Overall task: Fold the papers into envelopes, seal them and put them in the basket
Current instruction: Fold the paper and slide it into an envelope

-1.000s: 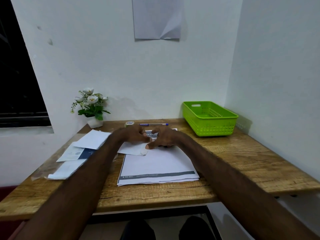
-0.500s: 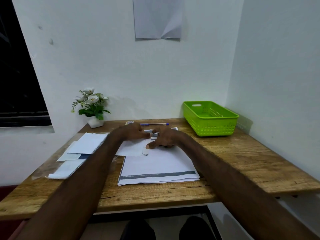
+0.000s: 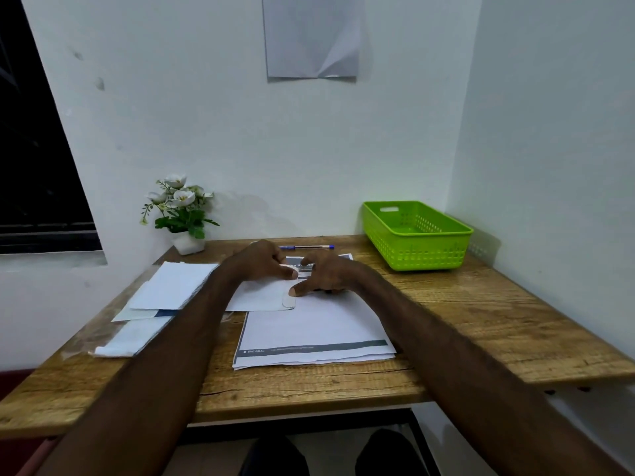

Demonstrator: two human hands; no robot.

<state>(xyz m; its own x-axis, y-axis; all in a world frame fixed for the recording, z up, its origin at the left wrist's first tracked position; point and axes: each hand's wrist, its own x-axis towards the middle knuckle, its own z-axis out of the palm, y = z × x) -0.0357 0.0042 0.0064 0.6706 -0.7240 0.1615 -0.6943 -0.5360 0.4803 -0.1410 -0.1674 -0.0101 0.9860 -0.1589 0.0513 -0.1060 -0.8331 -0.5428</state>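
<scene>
The sealing step seems in hand: the left hand [image 3: 264, 261] and right hand [image 3: 326, 274] press fingertips onto a small folded white envelope [image 3: 261, 297], flat on the worktop [image 3: 481, 314] well left of the empty green basket [image 3: 417, 235]. Neither hand grasps it. Next probably calls for lifting it basketward.

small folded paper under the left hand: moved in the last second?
Yes. The small folded paper has slid slightly left and toward the person. Its edge now overhangs the left side of the paper stack more, under the left hand.
</scene>
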